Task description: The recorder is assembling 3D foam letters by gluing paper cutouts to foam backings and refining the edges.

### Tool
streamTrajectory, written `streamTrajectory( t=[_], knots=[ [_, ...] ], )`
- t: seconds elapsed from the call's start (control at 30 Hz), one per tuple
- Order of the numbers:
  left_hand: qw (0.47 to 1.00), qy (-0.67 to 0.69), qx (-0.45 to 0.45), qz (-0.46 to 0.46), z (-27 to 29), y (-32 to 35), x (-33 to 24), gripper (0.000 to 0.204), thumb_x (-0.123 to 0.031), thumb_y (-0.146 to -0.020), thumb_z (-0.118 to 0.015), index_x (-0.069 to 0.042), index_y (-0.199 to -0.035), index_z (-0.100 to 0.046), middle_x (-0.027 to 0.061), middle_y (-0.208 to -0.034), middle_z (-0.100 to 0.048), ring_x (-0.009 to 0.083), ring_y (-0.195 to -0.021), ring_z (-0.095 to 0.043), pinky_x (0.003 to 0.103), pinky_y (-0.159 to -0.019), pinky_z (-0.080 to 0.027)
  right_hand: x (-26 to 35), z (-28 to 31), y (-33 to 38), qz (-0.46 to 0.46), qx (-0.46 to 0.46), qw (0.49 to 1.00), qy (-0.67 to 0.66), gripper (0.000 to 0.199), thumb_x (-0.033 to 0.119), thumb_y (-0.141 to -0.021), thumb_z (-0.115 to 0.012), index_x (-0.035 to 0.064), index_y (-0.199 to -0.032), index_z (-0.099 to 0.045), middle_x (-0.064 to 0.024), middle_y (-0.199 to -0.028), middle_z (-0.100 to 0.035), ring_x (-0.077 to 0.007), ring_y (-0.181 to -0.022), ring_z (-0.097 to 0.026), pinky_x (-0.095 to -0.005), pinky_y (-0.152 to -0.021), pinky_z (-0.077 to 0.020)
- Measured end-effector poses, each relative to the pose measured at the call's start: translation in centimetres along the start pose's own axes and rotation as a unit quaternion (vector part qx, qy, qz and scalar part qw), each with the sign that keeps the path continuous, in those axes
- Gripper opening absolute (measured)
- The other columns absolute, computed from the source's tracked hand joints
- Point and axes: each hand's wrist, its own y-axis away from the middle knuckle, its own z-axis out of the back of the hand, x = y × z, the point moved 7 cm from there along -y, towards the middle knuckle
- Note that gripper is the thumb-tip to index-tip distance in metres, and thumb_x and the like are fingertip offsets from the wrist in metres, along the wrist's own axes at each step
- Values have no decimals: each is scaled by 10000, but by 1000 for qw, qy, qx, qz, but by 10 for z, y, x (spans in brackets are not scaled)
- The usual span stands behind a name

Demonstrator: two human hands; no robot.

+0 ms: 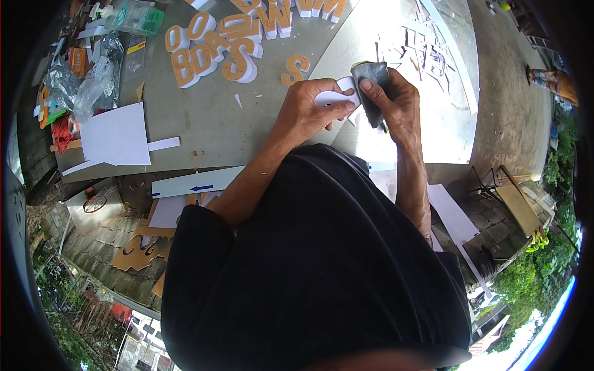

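Gripping a white cut-out letter piece [334, 97] in the left hand [309, 108], a person presses a folded dark sheet of sandpaper [371, 93] against its edge with the right hand [396, 102], thumb on top and fingers wrapped behind. Both hands are closed on what they hold, and the piece sits just above the grey table [204, 117], near its middle. One loose orange-faced letter [296, 67] lies just beyond the left hand. Farther up the table, a cluster of thick orange-and-white letters [216, 46] crowds together, roughly a dozen, the exact count unclear where they overlap. One white square board [116, 134] rests at the table's left end, beside crumpled clear plastic bags [86, 83]. One long white strip with a blue arrow [198, 182] sits below the table's near edge. Thin white offcuts [421, 49] scatter to the right.
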Motion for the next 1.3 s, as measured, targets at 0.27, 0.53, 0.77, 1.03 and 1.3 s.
streamTrajectory(
  t=[0.27, 0.53, 0.77, 1.03, 1.3],
  knots=[
    [1000, 16, -4, 8, 3, -1, 3, 256, -156, -805, -796, 7, -983, -711, 92, -741, -708, 102, -555, -634, 229, -468, -476, -18, -7, 5, -41, 8, 996, -74, 289, 265, -805, -823, 10, -900, -726, -55, -698, -682, -101, -588, -571, -244, -562, -435],
    [979, 196, 30, 53, 14, -1, 5, 399, 26, -783, -752, 34, -1163, -629, 143, -1026, -698, 171, -855, -696, 274, -702, -576, -37, 3, 7, -67, -33, 990, -123, 190, 166, -826, -802, 41, -958, -748, -54, -771, -733, -91, -649, -642, -252, -604, -501],
    [960, 272, 30, 56, 29, -5, 25, 283, -54, -913, -663, 79, -1163, -644, 182, -976, -710, 234, -851, -728, 334, -711, -633, -37, 0, 7, -58, -49, 991, -107, 212, 200, -840, -789, 11, -914, -728, -61, -665, -684, -90, -521, -599, -229, -460, -454],
    [982, 155, 47, 95, 32, -6, 64, 249, -58, -933, -639, 93, -1131, -652, 156, -978, -699, 217, -817, -708, 327, -677, -634, -68, -2, -3, -105, 4, 994, 0, 287, 259, -832, -775, -1, -942, -724, -92, -726, -703, -134, -628, -631, -285, -611, -498],
    [977, 175, -30, 120, 44, -8, 98, 227, -30, -915, -655, 105, -1098, -652, 167, -938, -699, 225, -759, -716, 301, -654, -638, -101, 45, -38, -59, -66, 977, 192, 429, 275, -841, -725, -14, -1154, -670, -196, -985, -732, -263, -865, -720, -360, -823, -543]
  ],
)
